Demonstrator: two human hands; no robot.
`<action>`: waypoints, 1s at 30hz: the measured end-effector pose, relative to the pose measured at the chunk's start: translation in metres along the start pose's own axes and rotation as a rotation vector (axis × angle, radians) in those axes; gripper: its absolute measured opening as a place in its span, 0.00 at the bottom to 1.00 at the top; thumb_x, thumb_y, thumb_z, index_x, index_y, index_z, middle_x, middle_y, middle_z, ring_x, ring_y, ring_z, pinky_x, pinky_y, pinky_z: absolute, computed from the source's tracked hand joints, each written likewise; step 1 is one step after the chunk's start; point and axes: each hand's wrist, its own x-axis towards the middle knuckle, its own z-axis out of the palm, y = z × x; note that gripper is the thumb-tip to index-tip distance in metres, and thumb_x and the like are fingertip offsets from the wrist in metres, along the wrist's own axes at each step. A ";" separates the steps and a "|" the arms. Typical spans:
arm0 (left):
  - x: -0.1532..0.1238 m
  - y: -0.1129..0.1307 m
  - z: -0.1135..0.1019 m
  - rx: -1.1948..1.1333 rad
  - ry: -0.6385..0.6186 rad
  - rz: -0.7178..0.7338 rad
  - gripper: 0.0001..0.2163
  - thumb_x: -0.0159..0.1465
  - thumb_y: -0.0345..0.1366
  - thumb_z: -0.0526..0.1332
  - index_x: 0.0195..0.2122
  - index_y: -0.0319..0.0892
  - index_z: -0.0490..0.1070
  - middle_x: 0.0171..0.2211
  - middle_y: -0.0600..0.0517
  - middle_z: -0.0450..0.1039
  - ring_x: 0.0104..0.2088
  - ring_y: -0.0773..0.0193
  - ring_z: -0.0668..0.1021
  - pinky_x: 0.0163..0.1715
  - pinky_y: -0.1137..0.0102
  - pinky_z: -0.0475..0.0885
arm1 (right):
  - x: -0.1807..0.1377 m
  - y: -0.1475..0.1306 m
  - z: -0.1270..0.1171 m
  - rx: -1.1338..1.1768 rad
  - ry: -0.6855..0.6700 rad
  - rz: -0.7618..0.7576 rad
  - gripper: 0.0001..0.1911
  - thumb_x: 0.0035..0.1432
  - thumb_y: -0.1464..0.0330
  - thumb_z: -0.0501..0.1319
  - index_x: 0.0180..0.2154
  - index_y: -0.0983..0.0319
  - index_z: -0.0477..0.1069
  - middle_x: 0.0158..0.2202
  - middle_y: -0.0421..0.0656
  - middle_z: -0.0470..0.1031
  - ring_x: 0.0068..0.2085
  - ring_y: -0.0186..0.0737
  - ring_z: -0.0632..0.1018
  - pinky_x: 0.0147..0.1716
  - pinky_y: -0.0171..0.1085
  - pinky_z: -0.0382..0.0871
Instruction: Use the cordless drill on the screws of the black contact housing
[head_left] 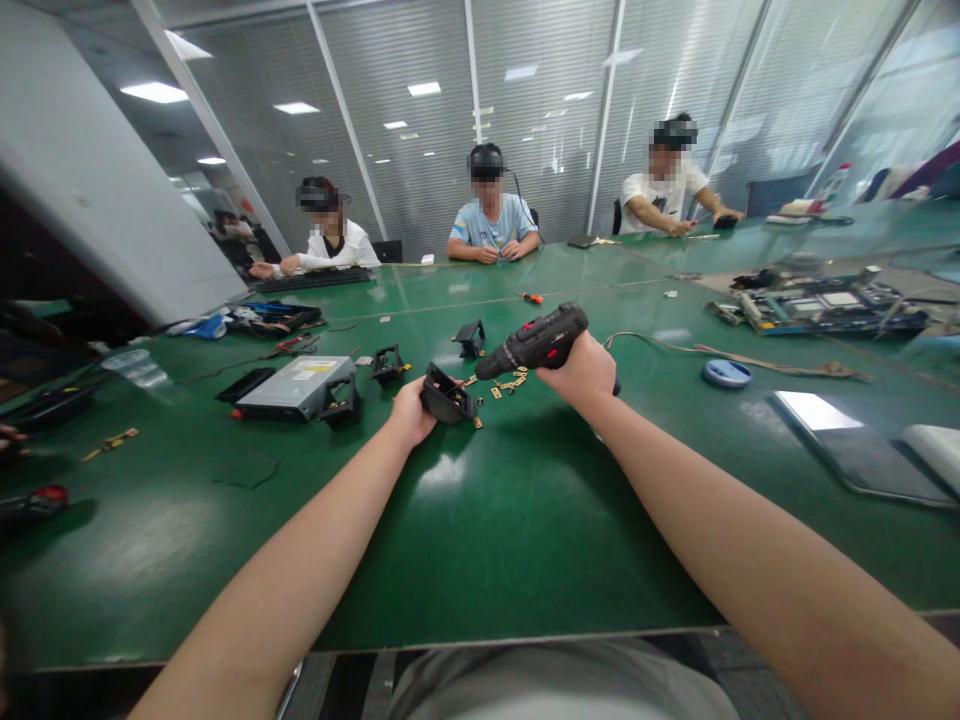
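My left hand [412, 410] is closed round the left side of a black plastic housing [448, 397], tilted so that its hollow inside shows. In my right hand [589, 372] is a black cordless drill [534, 342], gripped by its handle. The drill's chuck points left and down toward the housing; whether the bit touches it I cannot tell. Small brass-coloured metal pieces [510, 385] lie scattered on the table beneath the chuck. More black plastic housings stand close by, one behind [470, 338] and others to the left [388, 364].
A silver disc drive [296, 387] lies at left, near a clear plastic cup [137, 368]. To the right are a blue round lid [726, 373], a tablet-like slab [855, 445] and circuit boards [825, 305]. Several people sit across the green table [525, 560].
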 end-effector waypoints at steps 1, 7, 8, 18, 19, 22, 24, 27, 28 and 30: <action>0.000 0.000 0.000 0.000 -0.001 -0.001 0.14 0.64 0.33 0.57 0.35 0.32 0.82 0.37 0.36 0.83 0.39 0.50 0.85 0.48 0.59 0.81 | 0.000 0.000 0.000 -0.001 0.003 0.001 0.31 0.48 0.55 0.72 0.51 0.61 0.72 0.45 0.53 0.84 0.46 0.62 0.84 0.43 0.51 0.77; 0.001 -0.001 0.000 -0.019 0.007 -0.001 0.12 0.62 0.33 0.57 0.36 0.35 0.81 0.37 0.37 0.83 0.39 0.50 0.84 0.49 0.57 0.81 | 0.000 0.000 0.000 0.000 0.008 -0.008 0.31 0.47 0.54 0.72 0.51 0.61 0.72 0.45 0.53 0.84 0.45 0.63 0.84 0.43 0.51 0.77; 0.001 -0.001 0.000 -0.019 0.005 0.001 0.12 0.62 0.33 0.57 0.36 0.35 0.81 0.36 0.37 0.83 0.39 0.50 0.84 0.48 0.57 0.81 | 0.000 0.001 0.000 0.000 0.007 -0.006 0.31 0.47 0.54 0.72 0.51 0.61 0.72 0.45 0.53 0.84 0.45 0.62 0.84 0.43 0.51 0.77; 0.000 -0.001 0.001 -0.007 0.026 0.006 0.13 0.60 0.33 0.58 0.38 0.35 0.82 0.36 0.38 0.84 0.40 0.48 0.84 0.50 0.55 0.80 | 0.000 0.001 0.001 0.003 -0.001 0.001 0.32 0.47 0.54 0.72 0.51 0.61 0.71 0.45 0.53 0.83 0.46 0.63 0.84 0.44 0.52 0.77; 0.000 -0.001 0.001 -0.004 0.027 0.007 0.13 0.60 0.33 0.58 0.38 0.35 0.82 0.37 0.38 0.84 0.40 0.48 0.84 0.49 0.55 0.80 | 0.000 0.001 0.001 0.001 0.003 -0.001 0.32 0.47 0.54 0.72 0.51 0.61 0.71 0.45 0.53 0.83 0.45 0.63 0.84 0.43 0.51 0.77; -0.001 0.000 0.001 0.000 0.023 0.009 0.13 0.61 0.33 0.58 0.36 0.34 0.82 0.38 0.37 0.84 0.40 0.49 0.84 0.49 0.57 0.81 | 0.000 0.001 0.001 -0.004 0.011 -0.007 0.31 0.47 0.54 0.72 0.51 0.61 0.72 0.45 0.53 0.83 0.45 0.63 0.84 0.43 0.51 0.77; -0.001 0.000 0.002 0.001 0.027 0.009 0.13 0.61 0.33 0.58 0.35 0.33 0.82 0.38 0.36 0.84 0.39 0.49 0.84 0.48 0.57 0.81 | -0.001 0.001 0.000 -0.006 0.007 -0.009 0.31 0.48 0.54 0.72 0.51 0.61 0.71 0.45 0.53 0.83 0.45 0.63 0.84 0.42 0.51 0.77; 0.000 0.000 0.002 0.006 0.034 0.007 0.13 0.60 0.33 0.58 0.37 0.33 0.82 0.37 0.37 0.84 0.39 0.49 0.84 0.49 0.56 0.81 | -0.001 0.002 0.000 -0.003 0.003 -0.011 0.31 0.48 0.55 0.72 0.51 0.61 0.71 0.45 0.54 0.83 0.45 0.63 0.84 0.43 0.50 0.76; -0.001 0.000 0.002 0.006 0.035 0.005 0.14 0.60 0.33 0.58 0.37 0.34 0.83 0.37 0.37 0.84 0.39 0.49 0.85 0.49 0.56 0.81 | -0.001 0.002 0.000 -0.003 0.003 -0.011 0.31 0.48 0.55 0.71 0.51 0.61 0.71 0.46 0.54 0.83 0.45 0.63 0.84 0.43 0.51 0.76; -0.001 0.000 0.003 0.001 0.037 0.001 0.14 0.60 0.32 0.58 0.38 0.34 0.83 0.37 0.38 0.84 0.39 0.49 0.85 0.49 0.55 0.81 | -0.001 0.002 0.001 -0.005 0.002 -0.007 0.30 0.49 0.55 0.71 0.50 0.61 0.71 0.46 0.54 0.83 0.46 0.63 0.84 0.43 0.51 0.76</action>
